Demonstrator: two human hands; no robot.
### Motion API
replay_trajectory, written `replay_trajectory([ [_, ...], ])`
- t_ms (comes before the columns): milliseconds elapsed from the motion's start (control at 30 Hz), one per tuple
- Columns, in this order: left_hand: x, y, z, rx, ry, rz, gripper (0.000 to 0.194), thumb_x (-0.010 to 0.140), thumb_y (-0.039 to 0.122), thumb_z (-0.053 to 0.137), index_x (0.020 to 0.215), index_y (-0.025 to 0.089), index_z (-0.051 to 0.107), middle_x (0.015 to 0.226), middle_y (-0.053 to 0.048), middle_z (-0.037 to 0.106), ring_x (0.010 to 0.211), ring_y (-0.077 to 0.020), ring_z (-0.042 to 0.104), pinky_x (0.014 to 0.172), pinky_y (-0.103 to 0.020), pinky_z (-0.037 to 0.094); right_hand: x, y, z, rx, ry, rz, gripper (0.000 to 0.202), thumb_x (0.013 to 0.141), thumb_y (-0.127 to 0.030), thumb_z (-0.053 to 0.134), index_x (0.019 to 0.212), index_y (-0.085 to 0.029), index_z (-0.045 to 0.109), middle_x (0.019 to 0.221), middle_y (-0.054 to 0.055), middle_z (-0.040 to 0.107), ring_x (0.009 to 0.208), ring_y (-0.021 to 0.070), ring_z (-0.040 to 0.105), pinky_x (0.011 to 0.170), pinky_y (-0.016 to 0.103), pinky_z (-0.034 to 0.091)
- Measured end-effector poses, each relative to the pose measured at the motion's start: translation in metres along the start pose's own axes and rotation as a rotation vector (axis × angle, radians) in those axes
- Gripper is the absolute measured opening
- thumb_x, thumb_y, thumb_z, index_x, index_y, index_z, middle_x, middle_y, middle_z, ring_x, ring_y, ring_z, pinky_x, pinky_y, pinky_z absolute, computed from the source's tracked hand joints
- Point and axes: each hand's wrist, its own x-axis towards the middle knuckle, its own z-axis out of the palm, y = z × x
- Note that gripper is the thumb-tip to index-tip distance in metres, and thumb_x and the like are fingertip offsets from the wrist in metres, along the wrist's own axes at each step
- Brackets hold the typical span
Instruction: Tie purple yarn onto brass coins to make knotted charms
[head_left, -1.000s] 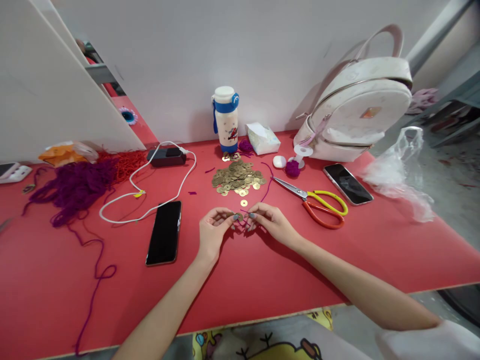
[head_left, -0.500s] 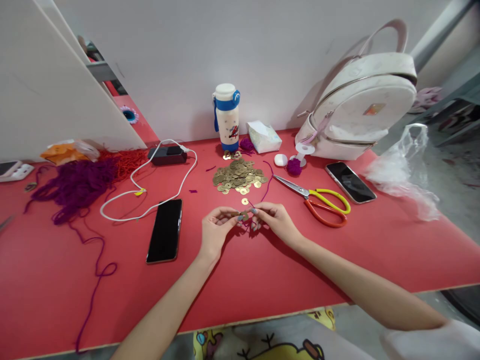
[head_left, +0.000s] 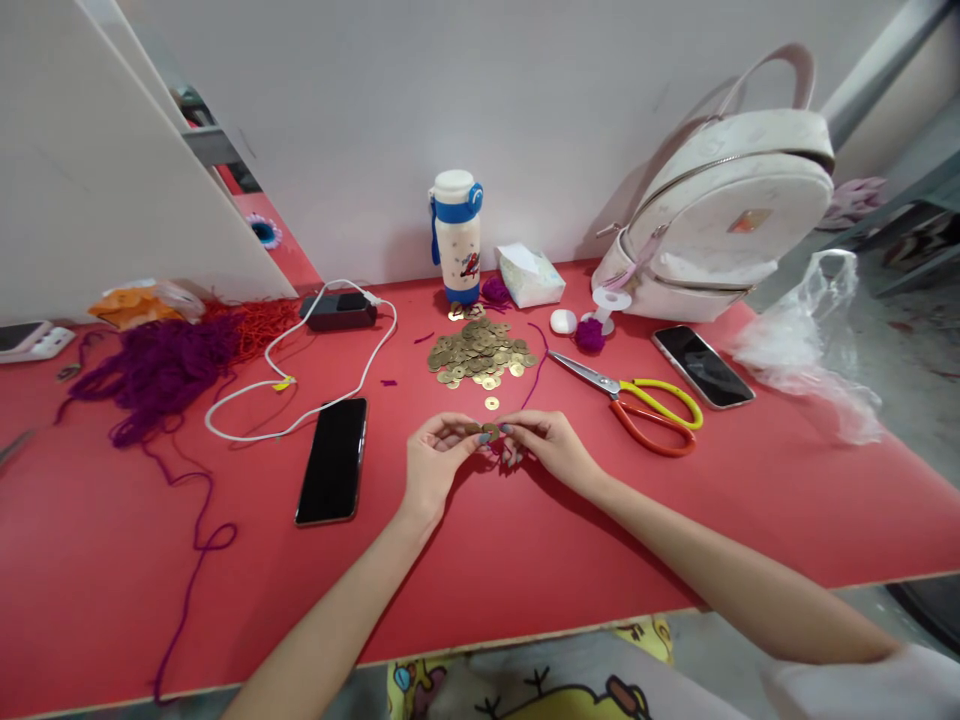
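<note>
Between thumb and fingers, my left hand (head_left: 444,455) pinches a brass coin (head_left: 491,431) with a hole in it. My right hand (head_left: 546,440) is closed on purple yarn (head_left: 537,385) close beside the coin; the fingertips of both hands nearly meet. Part of the yarn hangs below the fingers, and its exact path through or around the coin is too small to make out. Just beyond my hands lies a single coin (head_left: 492,403), with a heap of similar coins (head_left: 480,352) behind it. Scissors (head_left: 622,395) with yellow and orange handles lie to the right.
A phone (head_left: 332,462) and a white cable (head_left: 259,437) lie to the left, near tangled purple yarn (head_left: 161,370). At the back stand a bottle (head_left: 458,240), a tissue pack (head_left: 531,280) and a white backpack (head_left: 720,220). Another phone (head_left: 703,366) and a plastic bag (head_left: 806,340) are at right.
Both hands stay in nearly the same place. My right fingertips have shifted slightly at the coin, and the yarn below the fingers looks more gathered. The view has shifted slightly.
</note>
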Motion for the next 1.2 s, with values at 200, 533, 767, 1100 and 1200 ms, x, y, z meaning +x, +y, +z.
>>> replay_trajectory([
  [200, 0.001, -0.001, 0.000, -0.014, 0.001, -0.004, 0.031, 0.051, 0.022, 0.087, 0.075, 0.015, 0.068, 0.073, -0.003, 0.071, 0.071, -0.0157, 0.068, 0.070, -0.027, 0.057, -0.001, -0.002, 0.000, -0.009, -0.013, 0.000, 0.030, 0.086, -0.045, 0.064, 0.095, -0.019, 0.075, 0.061, 0.001, 0.067, 0.053, 0.0183, 0.067, 0.056, 0.030, 0.057],
  [533, 0.001, 0.000, 0.001, 0.000, -0.021, -0.014, 0.030, 0.052, 0.023, 0.086, 0.075, 0.015, 0.067, 0.072, -0.001, 0.069, 0.069, -0.0157, 0.068, 0.068, -0.027, 0.058, -0.003, -0.002, -0.001, -0.242, -0.016, -0.142, 0.026, 0.092, -0.036, 0.056, 0.100, -0.021, 0.076, 0.073, 0.004, 0.072, 0.062, 0.0185, 0.069, 0.066, 0.032, 0.058],
  [767, 0.000, 0.001, 0.000, 0.047, -0.057, 0.003, 0.027, 0.058, 0.025, 0.083, 0.078, 0.016, 0.066, 0.074, -0.003, 0.072, 0.069, -0.0177, 0.070, 0.067, -0.029, 0.059, -0.005, -0.009, -0.001, -0.543, -0.020, -0.402, 0.027, 0.093, -0.019, 0.050, 0.104, -0.025, 0.075, 0.113, 0.009, 0.069, 0.103, 0.0223, 0.066, 0.091, 0.037, 0.052],
  [1100, -0.003, 0.001, 0.002, 0.165, -0.104, 0.082, 0.026, 0.062, 0.018, 0.078, 0.085, 0.017, 0.066, 0.072, -0.002, 0.071, 0.071, -0.0155, 0.070, 0.072, -0.025, 0.057, -0.004, -0.008, 0.004, -0.502, -0.078, -0.349, 0.026, 0.094, -0.026, 0.056, 0.114, -0.026, 0.072, 0.118, 0.009, 0.068, 0.110, 0.0235, 0.062, 0.098, 0.041, 0.049],
  [1200, -0.004, 0.002, 0.003, 0.182, -0.130, 0.096, 0.028, 0.063, 0.019, 0.078, 0.087, 0.018, 0.066, 0.071, -0.001, 0.070, 0.071, -0.0155, 0.070, 0.073, -0.025, 0.057, -0.004, -0.007, 0.002, -0.507, -0.087, -0.352, 0.027, 0.096, -0.029, 0.054, 0.116, -0.027, 0.072, 0.115, 0.008, 0.070, 0.107, 0.0235, 0.062, 0.097, 0.041, 0.048],
])
